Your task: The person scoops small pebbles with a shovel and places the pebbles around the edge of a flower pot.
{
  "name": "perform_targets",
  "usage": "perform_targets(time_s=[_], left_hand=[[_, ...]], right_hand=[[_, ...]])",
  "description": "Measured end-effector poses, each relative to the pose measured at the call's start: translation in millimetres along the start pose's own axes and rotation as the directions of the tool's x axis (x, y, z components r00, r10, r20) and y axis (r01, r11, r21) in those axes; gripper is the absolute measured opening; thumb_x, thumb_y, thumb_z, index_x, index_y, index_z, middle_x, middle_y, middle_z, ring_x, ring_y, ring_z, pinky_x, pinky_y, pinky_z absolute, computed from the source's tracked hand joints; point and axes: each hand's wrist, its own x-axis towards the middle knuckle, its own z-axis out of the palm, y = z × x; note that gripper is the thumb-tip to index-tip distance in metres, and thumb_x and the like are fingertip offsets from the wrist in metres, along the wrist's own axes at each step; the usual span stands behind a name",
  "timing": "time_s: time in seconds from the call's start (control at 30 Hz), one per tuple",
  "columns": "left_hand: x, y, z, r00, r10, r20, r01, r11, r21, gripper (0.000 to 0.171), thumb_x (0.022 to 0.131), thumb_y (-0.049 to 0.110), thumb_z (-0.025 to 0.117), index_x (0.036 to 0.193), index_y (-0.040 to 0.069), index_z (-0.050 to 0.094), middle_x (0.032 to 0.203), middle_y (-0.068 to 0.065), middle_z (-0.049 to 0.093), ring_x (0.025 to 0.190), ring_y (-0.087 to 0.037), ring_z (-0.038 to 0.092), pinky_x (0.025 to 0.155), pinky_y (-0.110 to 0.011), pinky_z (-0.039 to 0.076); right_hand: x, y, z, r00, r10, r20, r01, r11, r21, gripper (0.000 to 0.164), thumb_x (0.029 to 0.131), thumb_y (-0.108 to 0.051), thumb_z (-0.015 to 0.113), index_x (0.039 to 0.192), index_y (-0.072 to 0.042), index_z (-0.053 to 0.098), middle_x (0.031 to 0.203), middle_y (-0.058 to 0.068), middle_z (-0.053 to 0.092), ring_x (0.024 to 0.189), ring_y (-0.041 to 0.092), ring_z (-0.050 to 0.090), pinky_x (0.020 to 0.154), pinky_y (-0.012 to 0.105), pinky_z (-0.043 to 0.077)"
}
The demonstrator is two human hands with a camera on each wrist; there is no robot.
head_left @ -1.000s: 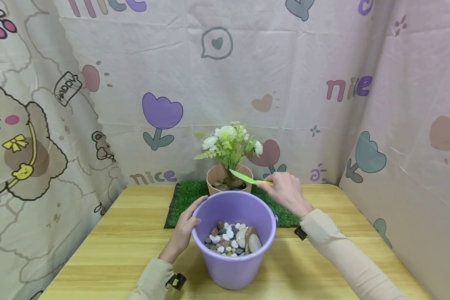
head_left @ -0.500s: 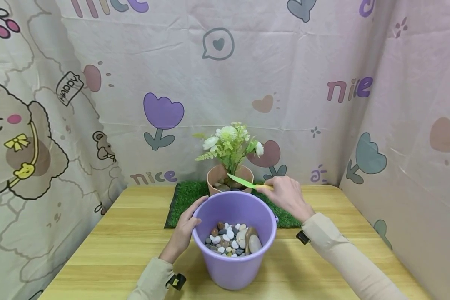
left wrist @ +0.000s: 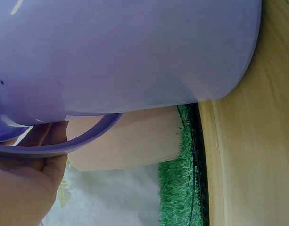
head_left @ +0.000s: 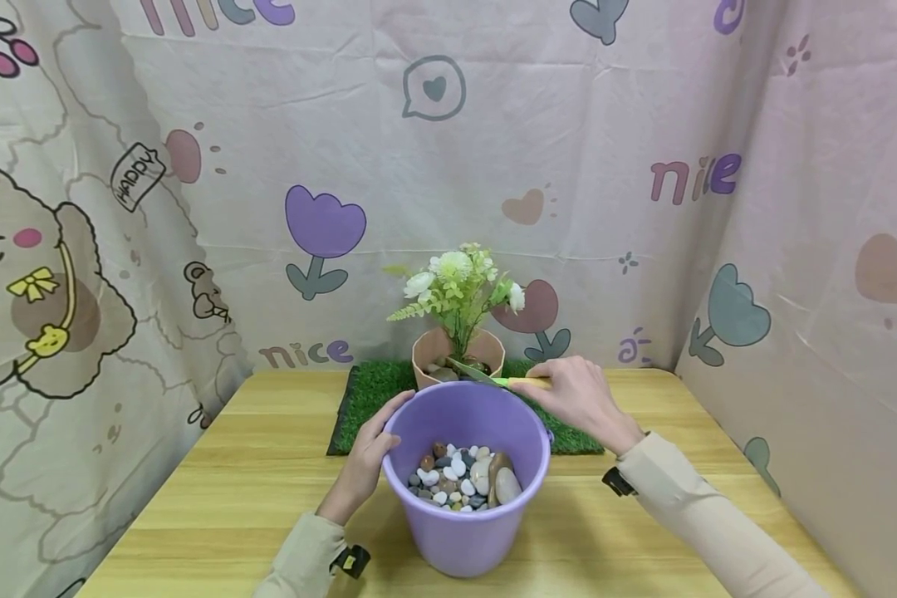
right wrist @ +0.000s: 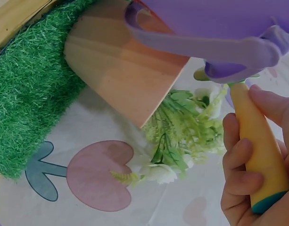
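A purple bucket point(head_left: 467, 540) stands on the table, with pebbles point(head_left: 456, 477) of white, grey and brown inside. My left hand point(head_left: 366, 457) grips its left rim, thumb over the edge; in the left wrist view the bucket's handle point(left wrist: 94, 134) crosses in front of the fingers. My right hand point(head_left: 579, 399) holds a small garden trowel by its yellow handle point(right wrist: 257, 146). Its narrow pointed green blade point(head_left: 473, 371) reaches left over the bucket's far rim and overlaps the front of the peach flowerpot point(head_left: 429, 353). Stones and white flowers point(head_left: 452, 270) with green leaves fill that pot.
Behind the bucket, the flowerpot stands on a green artificial grass mat point(head_left: 377, 390). Under everything is a wooden table point(head_left: 217, 482). A printed cloth point(head_left: 448, 166) hangs round the back and sides, close behind the flowers.
My right hand has lowered and shifted slightly right, and the trowel's blade has dropped from the plant stems to the pot's front rim. The left hand and the bucket stay put.
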Motion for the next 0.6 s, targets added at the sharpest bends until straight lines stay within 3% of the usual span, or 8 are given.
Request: perform_targets(time_s=[0.4, 0.6], left_hand=[[-0.4, -0.7, 0.0, 1.000, -0.008, 0.000, 0.008, 1.000, -0.002, 0.067, 0.083, 0.004, 0.037, 0.149, 0.014, 0.041, 0.148, -0.016, 0.046, 0.126, -0.039, 0.053, 0.092, -0.030, 0.052], [-0.5, -0.3, -0.1, 1.000, -0.005, 0.000, 0.005, 1.000, 0.007, 0.067, 0.083, 0.004, 0.037, 0.149, 0.014, 0.041, 0.149, -0.016, 0.046, 0.127, -0.039, 0.052, 0.092, -0.029, 0.051]], right_hand=[[-5.2, -6.8, -14.1, 0.996, -0.090, -0.023, 0.091, 0.995, 0.046, 0.019, 0.080, -0.045, 0.076, 0.081, -0.026, 0.079, 0.061, -0.016, 0.063, 0.048, 0.001, 0.046, 0.046, 0.021, 0.036], [-10.8, -12.9, -22.4, 0.991, -0.112, 0.073, 0.109, 0.993, 0.056, 0.022, 0.080, -0.046, 0.075, 0.087, -0.026, 0.080, 0.064, -0.017, 0.065, 0.046, -0.002, 0.044, 0.046, 0.019, 0.036]])
